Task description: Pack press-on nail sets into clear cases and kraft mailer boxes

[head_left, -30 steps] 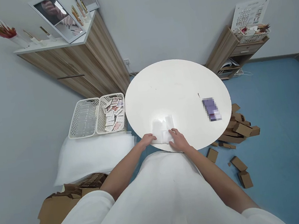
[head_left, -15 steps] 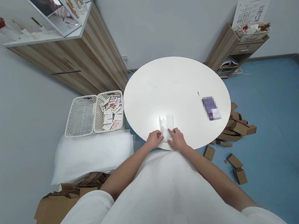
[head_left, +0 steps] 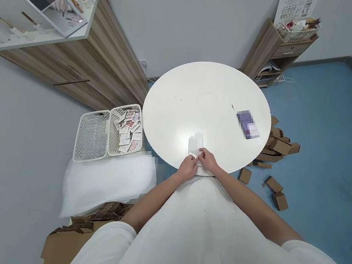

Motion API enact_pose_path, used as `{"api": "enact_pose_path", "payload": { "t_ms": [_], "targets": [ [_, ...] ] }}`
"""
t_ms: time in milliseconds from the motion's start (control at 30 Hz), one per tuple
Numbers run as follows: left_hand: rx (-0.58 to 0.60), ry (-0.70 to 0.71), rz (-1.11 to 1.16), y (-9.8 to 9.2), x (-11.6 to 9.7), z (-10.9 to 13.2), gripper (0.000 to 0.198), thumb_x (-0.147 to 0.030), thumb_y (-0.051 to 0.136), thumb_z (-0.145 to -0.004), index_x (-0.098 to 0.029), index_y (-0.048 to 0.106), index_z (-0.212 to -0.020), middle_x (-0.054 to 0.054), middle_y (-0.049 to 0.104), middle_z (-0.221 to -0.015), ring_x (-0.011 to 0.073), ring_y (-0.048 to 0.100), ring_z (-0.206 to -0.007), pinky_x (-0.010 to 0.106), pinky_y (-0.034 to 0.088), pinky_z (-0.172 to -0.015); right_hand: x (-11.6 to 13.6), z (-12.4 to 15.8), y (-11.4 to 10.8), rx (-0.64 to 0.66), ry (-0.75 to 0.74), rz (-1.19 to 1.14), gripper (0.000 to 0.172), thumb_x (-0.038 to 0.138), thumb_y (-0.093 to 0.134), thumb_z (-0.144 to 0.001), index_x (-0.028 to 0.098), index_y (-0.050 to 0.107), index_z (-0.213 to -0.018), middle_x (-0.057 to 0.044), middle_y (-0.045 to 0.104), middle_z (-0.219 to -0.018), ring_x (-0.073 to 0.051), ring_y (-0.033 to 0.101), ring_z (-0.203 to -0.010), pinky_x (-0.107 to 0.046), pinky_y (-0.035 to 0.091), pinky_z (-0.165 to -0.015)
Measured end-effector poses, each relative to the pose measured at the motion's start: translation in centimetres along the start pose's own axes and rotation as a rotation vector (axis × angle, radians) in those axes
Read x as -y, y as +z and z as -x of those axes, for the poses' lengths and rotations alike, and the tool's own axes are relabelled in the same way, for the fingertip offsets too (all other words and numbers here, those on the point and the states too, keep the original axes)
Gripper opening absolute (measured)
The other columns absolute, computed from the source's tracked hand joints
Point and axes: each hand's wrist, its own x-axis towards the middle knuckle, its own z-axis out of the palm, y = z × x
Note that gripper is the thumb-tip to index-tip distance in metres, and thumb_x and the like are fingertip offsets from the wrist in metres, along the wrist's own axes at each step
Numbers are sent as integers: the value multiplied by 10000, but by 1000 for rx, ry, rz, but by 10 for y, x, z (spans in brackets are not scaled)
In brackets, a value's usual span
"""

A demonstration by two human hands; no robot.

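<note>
A small white sheet, thin like foam wrap (head_left: pixel 196 143), lies folded on the white oval table (head_left: pixel 203 90) at its near edge. My left hand (head_left: pixel 188 167) has its fingers closed on the sheet's near left part. From the right, my right hand (head_left: pixel 207 159) pinches the sheet, its fingertips almost meeting those of the left. Whatever may lie inside the folds is hidden. The far end of the sheet sticks out beyond my fingers.
A blurred purple item (head_left: pixel 247 123) lies on the table's right. To the left stand a basket of printed cards (head_left: pixel 130 131), a basket of clear containers (head_left: pixel 91 136) and stacked white sheets (head_left: pixel 109 178). Brown boxes (head_left: pixel 274 184) litter the floor at right.
Both hands have come closer together over the white sheet. Its raised side flaps are now folded inward, making it narrower. The view has shifted slightly.
</note>
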Motion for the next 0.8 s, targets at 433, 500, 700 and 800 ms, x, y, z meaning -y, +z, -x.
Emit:
{"api": "enact_pose_path", "payload": {
  "t_ms": [433, 500, 700, 800],
  "targets": [
    [-108, -42, -159, -2, 1, -5, 463, -321, 587, -715, -215, 481, -1153, 101, 433, -1197, 280, 390, -1107, 435, 341, -902, -5, 5, -1, 40, -111, 135, 473, 178, 406, -740, 171, 378, -1212, -1, 519, -796, -132, 506, -687, -281, 453, -696],
    [-105, -50, -203, 1, 0, -4, 518, -301, 615, -689, -216, 460, -1176, 114, 395, -1248, 298, 354, -1154, 449, 310, -932, -2, 12, -2, 23, -150, 206, 572, 147, 417, -722, 163, 300, -1282, -53, 523, -951, -154, 515, -825, -302, 450, -766],
    [-84, 33, -202, 3, 7, 2, 594, -333, 603, -685, -201, 405, -1230, 138, 325, -1325, 315, 275, -1233, 463, 282, -969, 11, 25, 0, 46, -362, 587, 672, 142, 507, -672, 162, 295, -1309, -130, 342, -1333, -265, 317, -1201, -405, 348, -942],
    [-57, 62, -128, -4, 16, 2, 646, -286, 618, -649, -197, 382, -1244, 128, 331, -1331, 289, 286, -1236, 433, 313, -970, 8, 21, 2, 108, -416, 709, 716, 166, 572, -651, 122, 293, -1309, -147, 322, -1364, -287, 284, -1237, -414, 325, -976]
  ]
}}
